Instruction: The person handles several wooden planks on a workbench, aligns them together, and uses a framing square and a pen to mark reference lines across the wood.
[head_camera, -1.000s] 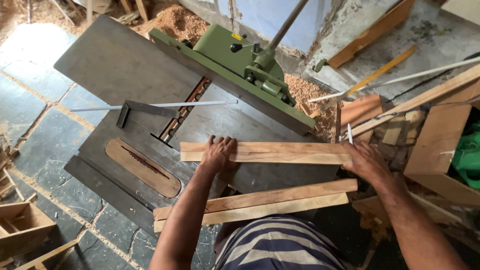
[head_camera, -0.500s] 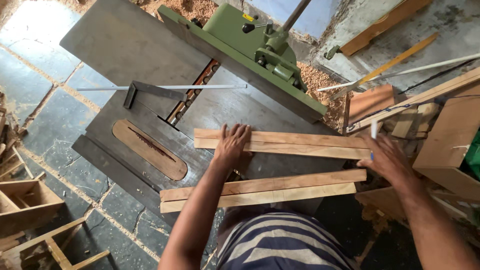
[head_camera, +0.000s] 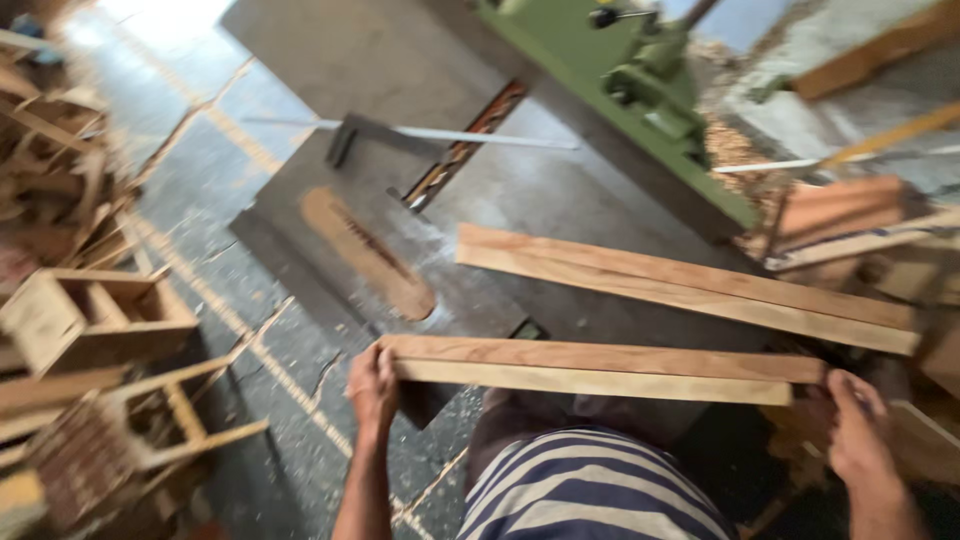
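Observation:
Two long wooden strips (head_camera: 600, 368) lie side by side at the near edge of the grey machine table (head_camera: 560, 210). My left hand (head_camera: 372, 385) grips their left end. My right hand (head_camera: 855, 425) holds their right end. A second pair of wooden strips (head_camera: 690, 285) rests further back on the table, with no hand on it. The picture is blurred by head motion.
A saw slot with a wooden insert (head_camera: 365, 250) lies left of the strips. A metal square (head_camera: 400, 132) rests behind it, before the green fence (head_camera: 640, 95). Wooden frames and boxes (head_camera: 95, 315) crowd the floor at left. Offcuts (head_camera: 850, 220) pile up at right.
Both hands left the far pair of strips and came back to the near pair, gripping its ends. The view swung left and down.

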